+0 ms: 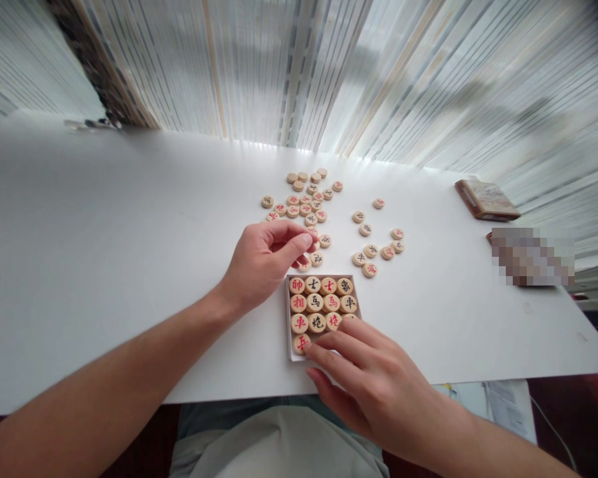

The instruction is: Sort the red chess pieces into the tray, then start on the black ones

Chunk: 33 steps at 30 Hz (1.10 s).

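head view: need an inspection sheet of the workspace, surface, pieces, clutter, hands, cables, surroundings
Surface: white tabletop, pieces spread across its middle
Job's things: open box with rows of round pieces, red and black characters; loose pieces beyond it
Clutter: brown box-shaped object and a blurred-out object, right side
Left hand: fingertips together above loose pieces; grip unclear
Right hand: fingertips at the red-marked piece in the box's near-left corner
Cables: thin pale cord, lower right
Surroundings: striped curtain behind
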{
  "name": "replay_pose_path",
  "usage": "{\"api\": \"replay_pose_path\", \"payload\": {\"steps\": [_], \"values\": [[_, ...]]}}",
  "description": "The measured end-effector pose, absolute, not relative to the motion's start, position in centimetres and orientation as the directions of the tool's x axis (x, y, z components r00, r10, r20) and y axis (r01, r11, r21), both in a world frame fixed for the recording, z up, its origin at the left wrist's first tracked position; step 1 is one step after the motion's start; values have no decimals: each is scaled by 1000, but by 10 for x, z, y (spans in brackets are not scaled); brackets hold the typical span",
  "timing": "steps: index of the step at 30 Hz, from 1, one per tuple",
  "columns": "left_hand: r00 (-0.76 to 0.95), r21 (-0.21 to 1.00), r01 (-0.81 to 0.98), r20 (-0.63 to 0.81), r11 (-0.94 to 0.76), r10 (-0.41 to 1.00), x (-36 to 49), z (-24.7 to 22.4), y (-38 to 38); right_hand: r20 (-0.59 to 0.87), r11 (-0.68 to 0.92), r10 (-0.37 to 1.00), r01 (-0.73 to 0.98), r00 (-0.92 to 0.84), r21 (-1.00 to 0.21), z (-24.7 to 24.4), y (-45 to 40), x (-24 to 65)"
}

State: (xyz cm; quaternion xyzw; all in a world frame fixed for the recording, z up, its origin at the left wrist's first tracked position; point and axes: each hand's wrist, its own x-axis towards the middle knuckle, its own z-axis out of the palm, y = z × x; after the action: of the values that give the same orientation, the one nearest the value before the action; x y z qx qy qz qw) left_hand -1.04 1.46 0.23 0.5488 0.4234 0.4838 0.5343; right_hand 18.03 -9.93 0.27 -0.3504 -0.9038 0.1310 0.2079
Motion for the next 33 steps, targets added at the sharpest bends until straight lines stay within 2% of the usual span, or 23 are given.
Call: {"api": "replay_pose_path", "payload": {"steps": [4,21,29,33], "values": [[179,996,-54,78,-69,981,-10,4,14,296,721,689,585,-662,-371,2,-101,177],[169,996,-54,78,-70,982,-11,2,14,281,706,691,537,-666,-462,2,-102,176],[147,994,-56,98,-91,984,-15,0,17,362,692,718,552,-595,-466,19,-89,201],[118,995,-33,96,-92,988,-19,-2,22,477,662,741,633,-473,-401,48,-52,230]]}}
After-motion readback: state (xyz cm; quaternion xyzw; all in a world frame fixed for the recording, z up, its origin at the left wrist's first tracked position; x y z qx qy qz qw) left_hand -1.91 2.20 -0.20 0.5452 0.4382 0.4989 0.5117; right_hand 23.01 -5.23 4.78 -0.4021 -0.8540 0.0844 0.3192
